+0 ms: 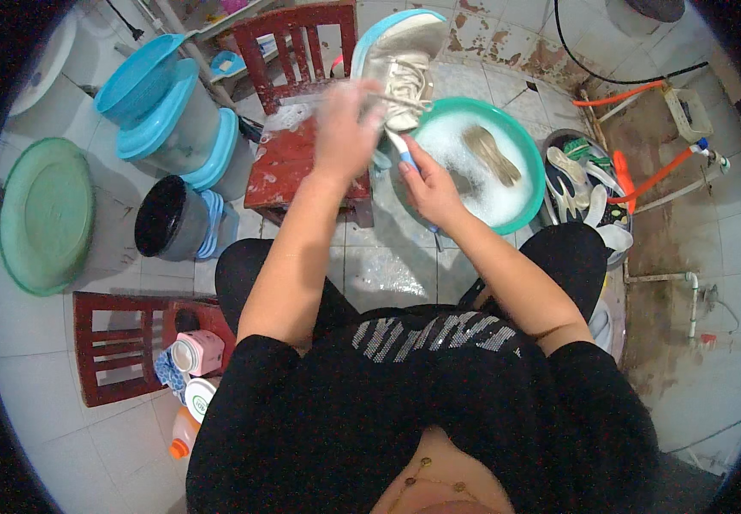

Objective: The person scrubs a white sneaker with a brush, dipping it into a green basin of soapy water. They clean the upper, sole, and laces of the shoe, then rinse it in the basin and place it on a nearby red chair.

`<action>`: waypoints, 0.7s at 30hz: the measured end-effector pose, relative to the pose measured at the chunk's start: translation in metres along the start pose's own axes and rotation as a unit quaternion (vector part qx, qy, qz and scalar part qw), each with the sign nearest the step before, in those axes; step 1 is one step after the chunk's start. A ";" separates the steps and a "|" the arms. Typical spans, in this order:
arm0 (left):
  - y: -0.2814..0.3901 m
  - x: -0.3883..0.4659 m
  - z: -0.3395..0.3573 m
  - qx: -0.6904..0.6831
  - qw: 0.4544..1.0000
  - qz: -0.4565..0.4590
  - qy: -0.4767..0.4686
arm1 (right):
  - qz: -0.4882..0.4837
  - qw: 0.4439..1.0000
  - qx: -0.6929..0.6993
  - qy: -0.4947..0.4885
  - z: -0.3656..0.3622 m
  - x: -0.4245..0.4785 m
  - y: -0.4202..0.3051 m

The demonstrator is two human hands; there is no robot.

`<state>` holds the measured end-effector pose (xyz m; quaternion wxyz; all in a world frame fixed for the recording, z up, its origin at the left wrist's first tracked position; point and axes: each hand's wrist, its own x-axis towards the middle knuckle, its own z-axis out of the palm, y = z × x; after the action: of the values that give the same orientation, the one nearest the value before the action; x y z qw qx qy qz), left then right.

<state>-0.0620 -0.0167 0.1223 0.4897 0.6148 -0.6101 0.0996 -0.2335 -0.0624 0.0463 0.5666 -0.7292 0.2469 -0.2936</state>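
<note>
My left hand (348,132) is blurred beside a laced shoe (402,70) with a pale upper and light-blue sole edge; a shoelace stretches from the shoe to this hand's fingers. My right hand (431,183) grips the white and blue handle of a brush (402,146), whose head is hidden at the shoe's near end. Under and beyond my right hand, a green plastic basin (534,193) holds foamy water, with another shoe (492,154) lying in it. A red wooden chair (280,160) with foam on its seat stands left of the shoe.
A tub of shoes and insoles (585,186) stands at the right by an orange hose (653,180). Blue-lidded containers (177,141), a black bucket (165,218) and a green basin (46,215) are at left. A second red chair (113,347) bears jars at lower left.
</note>
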 end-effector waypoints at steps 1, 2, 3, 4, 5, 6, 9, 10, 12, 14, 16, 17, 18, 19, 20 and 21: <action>-0.006 0.006 -0.013 0.038 0.992 -0.011 0.120 | 0.014 0.998 0.065 -0.023 0.001 0.002 -0.015; -0.024 0.009 -0.021 -0.075 0.981 -0.098 0.152 | 0.029 0.990 0.129 -0.046 0.002 0.000 -0.030; -0.034 0.011 -0.027 -0.166 0.952 -0.232 0.111 | 0.045 0.979 0.191 -0.064 0.000 -0.005 -0.039; -0.045 0.008 -0.036 -0.316 0.904 -0.285 0.040 | 0.074 0.978 0.171 -0.089 -0.004 -0.008 -0.041; -0.054 0.005 -0.041 -0.456 0.827 -0.328 -0.033 | 0.080 0.972 0.187 -0.116 -0.006 -0.011 -0.043; -0.025 0.012 -0.052 -0.476 0.808 -0.328 -0.114 | 0.088 0.965 0.203 -0.140 -0.007 -0.015 -0.050; -0.057 -0.008 -0.035 -0.647 0.645 -0.376 -0.153 | 0.103 0.958 0.216 -0.157 -0.005 -0.018 -0.051; -0.059 -0.010 -0.033 -0.660 0.621 -0.391 -0.160 | 0.106 0.957 0.219 -0.160 -0.008 -0.017 -0.053; -0.056 -0.013 -0.025 -0.686 0.568 -0.419 -0.176 | 0.075 0.974 0.149 -0.156 -0.015 -0.015 -0.057; -0.048 -0.014 -0.012 -0.702 0.570 -0.394 -0.166 | 0.010 0.991 0.003 -0.137 -0.024 -0.012 -0.061; -0.048 -0.013 -0.010 -0.691 0.595 -0.388 -0.135 | -0.002 0.983 -0.119 -0.137 -0.033 -0.016 -0.078; -0.051 -0.011 -0.012 -0.682 0.613 -0.384 -0.113 | -0.009 0.974 -0.180 -0.137 -0.037 -0.016 -0.088; -0.051 -0.010 -0.011 -0.673 0.629 -0.379 -0.093 | -0.012 0.964 -0.227 -0.141 -0.042 -0.020 -0.094; -0.051 -0.011 -0.009 -0.663 0.646 -0.368 -0.086 | -0.014 0.951 -0.274 -0.145 -0.046 -0.024 -0.096; -0.051 -0.011 -0.007 -0.652 0.664 -0.357 -0.079 | -0.063 0.956 -0.265 -0.110 -0.038 -0.028 -0.092; -0.050 -0.011 -0.007 -0.642 0.682 -0.344 -0.072 | -0.044 0.959 -0.261 -0.098 -0.032 -0.027 -0.094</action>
<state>-0.0189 -0.0162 0.0937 0.7190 0.3219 -0.3034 -0.5362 -0.2727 -0.0435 0.1392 0.3644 -0.8873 0.2258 -0.1701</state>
